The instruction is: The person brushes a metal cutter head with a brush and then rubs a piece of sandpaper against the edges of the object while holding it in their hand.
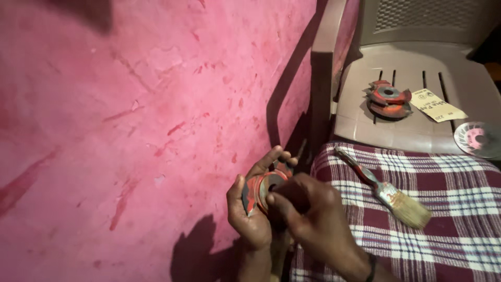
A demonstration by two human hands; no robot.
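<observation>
- The left hand (249,209) holds a round red cutter head (266,185) on its edge, with the fingers curled around the rim and the thumb on the near side.
- The right hand (308,209) lies over the front of the cutter head, its fingertips pressed close together on the central hole.
- The cutter head is just left of the checked cloth (449,209), in front of the pink wall (130,115).
- A paintbrush (389,190) with pale bristles lies on the checked cloth, to the right of the hands.
- Beyond the cloth stands a brown plastic chair (417,133); on its seat lie a second red cutter head (388,98), a piece of sandpaper (437,105) and a round disc (477,138) at the right edge.
</observation>
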